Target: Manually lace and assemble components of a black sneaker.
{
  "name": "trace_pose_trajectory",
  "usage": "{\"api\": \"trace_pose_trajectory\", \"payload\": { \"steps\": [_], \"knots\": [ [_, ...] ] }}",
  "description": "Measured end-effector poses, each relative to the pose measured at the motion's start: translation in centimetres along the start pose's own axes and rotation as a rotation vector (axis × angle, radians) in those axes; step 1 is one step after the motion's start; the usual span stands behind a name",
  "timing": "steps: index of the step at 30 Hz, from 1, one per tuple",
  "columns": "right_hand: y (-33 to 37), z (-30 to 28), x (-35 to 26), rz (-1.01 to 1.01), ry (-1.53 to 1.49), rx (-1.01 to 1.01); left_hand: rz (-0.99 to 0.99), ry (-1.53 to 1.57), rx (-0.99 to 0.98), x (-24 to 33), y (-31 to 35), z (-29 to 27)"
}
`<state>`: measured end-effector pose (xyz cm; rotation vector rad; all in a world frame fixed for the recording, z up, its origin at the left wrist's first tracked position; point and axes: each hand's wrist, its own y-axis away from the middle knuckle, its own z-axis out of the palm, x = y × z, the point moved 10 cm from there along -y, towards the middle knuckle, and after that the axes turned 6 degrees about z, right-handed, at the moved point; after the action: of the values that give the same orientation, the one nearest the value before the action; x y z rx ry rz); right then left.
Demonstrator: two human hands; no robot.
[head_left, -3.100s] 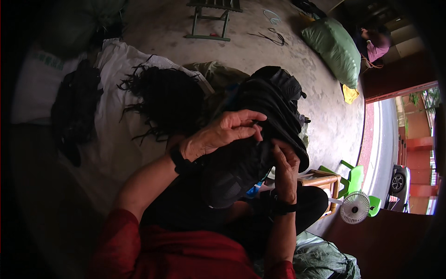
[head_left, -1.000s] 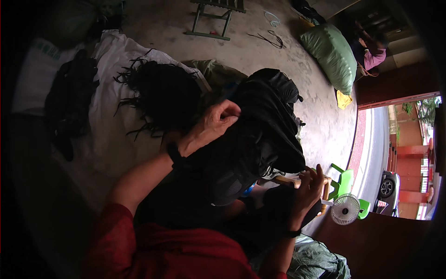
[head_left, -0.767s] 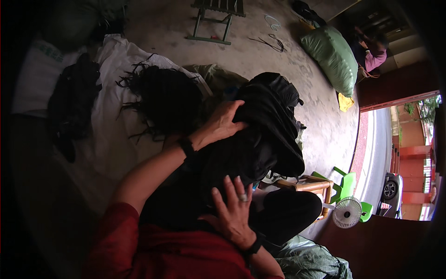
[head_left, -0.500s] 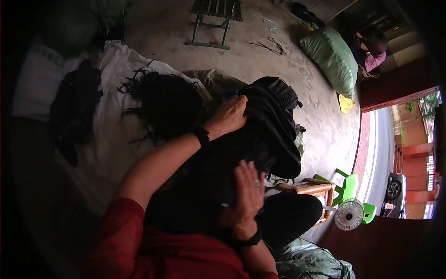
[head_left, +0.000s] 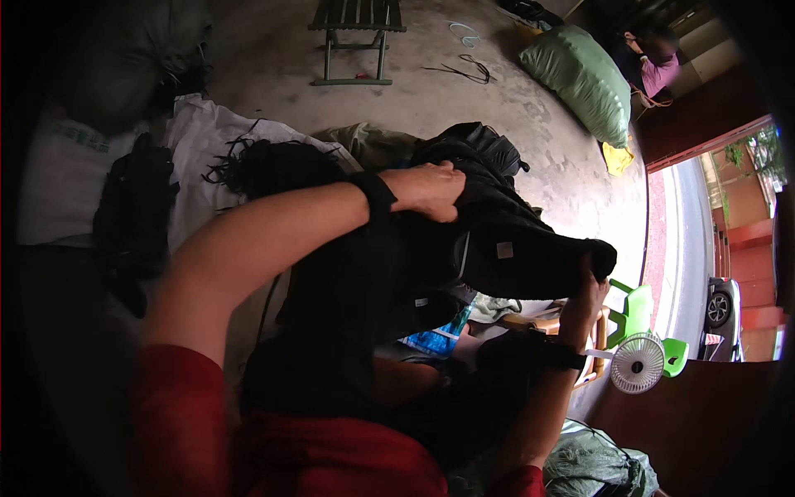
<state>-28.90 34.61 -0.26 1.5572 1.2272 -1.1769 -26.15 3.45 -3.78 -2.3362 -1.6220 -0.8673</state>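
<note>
A black padded cloth piece (head_left: pixel 530 265) with a small white label stretches across my lap toward the right. Its raised right end is gripped by my right hand (head_left: pixel 586 298), thumb against the edge. My left hand (head_left: pixel 431 189) is closed on black cloth at the other side; its fingertips are partly hidden. Behind it lies a heap of black cloth items (head_left: pixel 476 145), merging with the piece in dark folds. To the left is a black pile with thin straps (head_left: pixel 281 166) on a white sheet (head_left: pixel 199 137). A shiny blue package (head_left: pixel 439 338) shows beneath the cloth.
A slatted folding stool (head_left: pixel 356 41) and a dark cord (head_left: pixel 468 73) are on the concrete floor ahead. A stuffed green sack (head_left: pixel 580 87) lies far right, near a person in pink (head_left: pixel 660 74). A white fan (head_left: pixel 638 364) and green chair (head_left: pixel 633 319) stand at right.
My right hand has moved right and up from my lap, lifting the cloth's end and exposing its labelled side. My left hand shifted slightly right. The blue package has come into view.
</note>
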Motion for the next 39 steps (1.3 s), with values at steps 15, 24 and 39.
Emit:
{"api": "trace_pose_trajectory", "payload": {
  "steps": [15,24,39],
  "knots": [
    [-0.7,6.1,0.6,-0.050,0.703,-0.033,0.063,0.377,0.253,1.6,4.6,15.1],
    [19.7,19.6,-7.3,-0.768,0.196,-1.000,-0.325,0.157,0.683,-10.1,2.3,26.2],
    [-11.9,10.9,24.7,0.526,-0.517,-0.082,-0.607,0.377,0.428,-4.5,7.9,18.4]
  ]
}}
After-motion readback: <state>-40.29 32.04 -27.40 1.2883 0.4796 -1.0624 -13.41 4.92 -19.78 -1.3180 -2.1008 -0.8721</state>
